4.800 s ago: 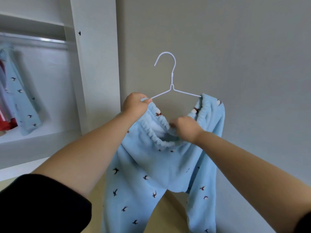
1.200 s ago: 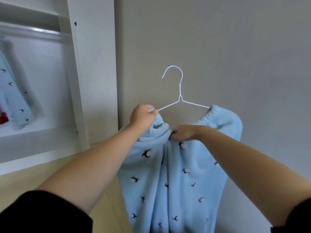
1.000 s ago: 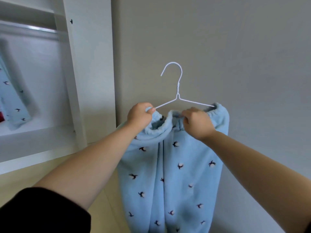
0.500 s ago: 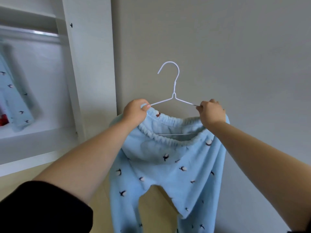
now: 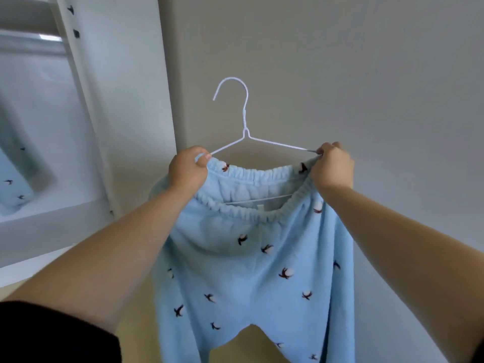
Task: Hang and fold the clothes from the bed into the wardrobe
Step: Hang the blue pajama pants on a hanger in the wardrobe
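Light-blue fleece trousers [image 5: 251,271] with small dark bird prints hang from a white wire hanger [image 5: 245,121] held up in front of a grey wall. Their elastic waistband is stretched wide over the hanger's two ends, and the hanger's lower bar shows inside the waist opening. My left hand [image 5: 187,171] grips the waistband together with the hanger's left end. My right hand [image 5: 331,166] pinches the waistband and the hanger's right end. The hook points up and to the left. Both legs drop out of view below.
The open white wardrobe [image 5: 86,100] stands to the left, with a metal rail [image 5: 28,39] near its top. A matching light-blue garment [image 5: 13,179] hangs inside at the far left. A pale wooden floor [image 5: 138,323] shows below.
My right hand moved from the middle of the waistband out to the hanger's right end, spreading the waistband wide. The trousers' legs, bunched together a second ago, now hang apart.
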Demonstrator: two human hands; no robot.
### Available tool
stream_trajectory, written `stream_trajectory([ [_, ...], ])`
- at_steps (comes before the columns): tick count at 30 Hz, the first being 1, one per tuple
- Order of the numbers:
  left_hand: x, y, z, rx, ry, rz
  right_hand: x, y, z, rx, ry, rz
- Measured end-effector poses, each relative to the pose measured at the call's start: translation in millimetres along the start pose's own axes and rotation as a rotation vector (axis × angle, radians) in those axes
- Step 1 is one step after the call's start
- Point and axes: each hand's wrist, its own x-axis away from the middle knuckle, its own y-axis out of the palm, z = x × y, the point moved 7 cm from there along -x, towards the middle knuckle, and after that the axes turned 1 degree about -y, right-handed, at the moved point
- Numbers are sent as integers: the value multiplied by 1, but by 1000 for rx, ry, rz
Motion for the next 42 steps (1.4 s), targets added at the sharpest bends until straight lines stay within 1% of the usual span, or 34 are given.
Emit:
stream_trajectory([
  [4,-49,13,-14,-6,4,14,-42,35,-40,-132,-79,61],
  [8,-101,1,7,-10,-11,-4,-87,24,-92,-213,-115,64],
  [12,-159,-36,57,-11,5,-46,-143,-22,-164,-217,-157,53],
  [15,-209,-82,109,-29,32,-60,-194,-68,-237,-237,-183,26],
  [17,-245,-120,142,-53,41,-50,-224,-112,-294,-356,-228,76],
  [19,-277,-159,165,-107,21,-45,-236,-155,-352,-564,-321,195],
  [20,-291,-176,175,-142,15,-61,-235,-169,-376,-650,-369,224],
  [21,-301,-190,185,-167,18,-88,-230,-171,-395,-666,-399,173],
  [22,-309,-204,196,-169,23,-109,-223,-161,-413,-602,-414,11],
  [24,-322,-233,216,-143,24,-112,-202,-124,-434,-297,-432,-451],
  [25,-328,-247,224,-125,27,-107,-198,-117,-438,-212,-445,-549],
  [26,-334,-261,230,-102,39,-101,-201,-124,-444,-220,-454,-549],
  [28,-345,-288,240,-56,84,-101,-215,-154,-464,-312,-510,-438],
  [29,-348,-301,243,-41,106,-100,-221,-172,-474,-319,-573,-340],
  [30,-351,-313,244,-34,125,-93,-228,-192,-481,-308,-645,-209],
  [32,-356,-334,245,-20,159,-71,-237,-232,-481,-249,-721,137],
  [33,-357,-343,244,-5,171,-56,-241,-247,-477,-215,-709,274],
  [34,-359,-352,242,19,177,-30,-248,-254,-472,-173,-668,345],
  [35,-360,-360,239,38,175,3,-257,-251,-466,-118,-590,333],
  [36,-360,-368,233,52,168,35,-267,-239,-461,-78,-481,223],
  [38,-361,-378,219,55,145,74,-278,-204,-452,-64,-299,-110],
  [39,-360,-379,212,48,130,71,-279,-188,-450,-55,-251,-244],
  [40,-358,-380,205,42,121,65,-276,-177,-452,-47,-235,-310],
  [41,-357,-381,200,29,122,54,-274,-172,-455,-45,-221,-321],
  [42,-357,-382,194,-33,138,51,-274,-167,-456,-52,-199,-312],
])
